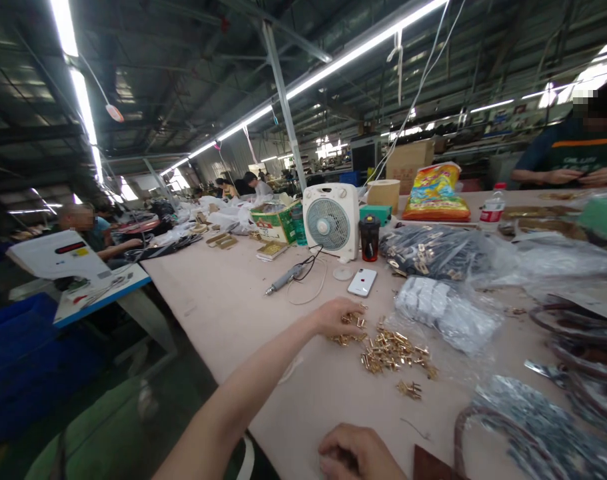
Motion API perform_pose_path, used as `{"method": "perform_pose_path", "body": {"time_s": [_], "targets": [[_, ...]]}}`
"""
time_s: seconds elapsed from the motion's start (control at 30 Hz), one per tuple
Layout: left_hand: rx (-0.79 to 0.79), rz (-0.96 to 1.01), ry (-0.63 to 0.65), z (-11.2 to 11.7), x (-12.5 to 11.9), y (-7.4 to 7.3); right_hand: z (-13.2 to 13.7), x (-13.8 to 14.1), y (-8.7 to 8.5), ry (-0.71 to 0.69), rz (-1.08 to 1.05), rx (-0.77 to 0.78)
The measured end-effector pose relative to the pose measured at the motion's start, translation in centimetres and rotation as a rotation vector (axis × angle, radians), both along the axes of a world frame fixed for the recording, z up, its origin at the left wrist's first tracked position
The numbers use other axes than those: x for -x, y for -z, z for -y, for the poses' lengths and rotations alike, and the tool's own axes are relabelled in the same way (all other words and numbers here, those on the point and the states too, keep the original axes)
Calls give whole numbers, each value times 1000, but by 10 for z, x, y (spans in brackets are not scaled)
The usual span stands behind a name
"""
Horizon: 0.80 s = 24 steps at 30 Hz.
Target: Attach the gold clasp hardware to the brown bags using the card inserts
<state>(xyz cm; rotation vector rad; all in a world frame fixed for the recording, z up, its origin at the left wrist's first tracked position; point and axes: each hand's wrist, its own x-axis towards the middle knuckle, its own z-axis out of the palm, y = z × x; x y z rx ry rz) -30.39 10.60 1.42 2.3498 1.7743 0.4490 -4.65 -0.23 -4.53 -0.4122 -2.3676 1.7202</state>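
Note:
My left hand (337, 317) reaches across the table to the left edge of a pile of small gold metal fittings (390, 350). Its fingers are bent but apart, with several fittings under and between them; no firm grip on any shows. Near the table's front edge is my right hand (359, 452), its fingers curled in. Whatever may be inside those fingers is too hidden to name. A smaller cluster of gold fittings (410, 389) lies between the pile and my right hand.
Beyond the pile are a white phone (362, 283), a grey electric screwdriver (284, 279) with its cord, a box fan (332, 220) and a dark tumbler (369, 238). Plastic-wrapped white parts (446, 310) and brown handles (483, 417) lie right. A co-worker (573, 153) sits at far right.

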Motion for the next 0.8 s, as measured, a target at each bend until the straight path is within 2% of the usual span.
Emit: {"method": "perform_pose_path", "body": {"time_s": [0.07, 0.13, 0.3, 0.43, 0.5, 0.57, 0.67, 0.8], "targets": [[-24, -14, 106, 18, 3, 4, 3, -5, -8, 18, -24, -5], [-75, -19, 100, 33, 9, 9, 5, -8, -15, 31, -40, -7], [-159, -3, -154, 50, 37, 20, 5, -14, -27, 53, -39, 13], [-196, -1, -302, 53, 47, 20, 4, -15, -32, 58, -37, 36], [-209, -2, -330, 50, 43, 17, 4, -15, -34, 59, -38, 42], [-195, -10, -305, 43, 32, 12, 5, -14, -35, 59, -33, 45], [-108, -47, -194, 24, 11, 4, 5, -12, -30, 60, -20, 45], [59, -144, -65, -7, -12, -6, 2, -6, -14, 32, -20, 56]]}}
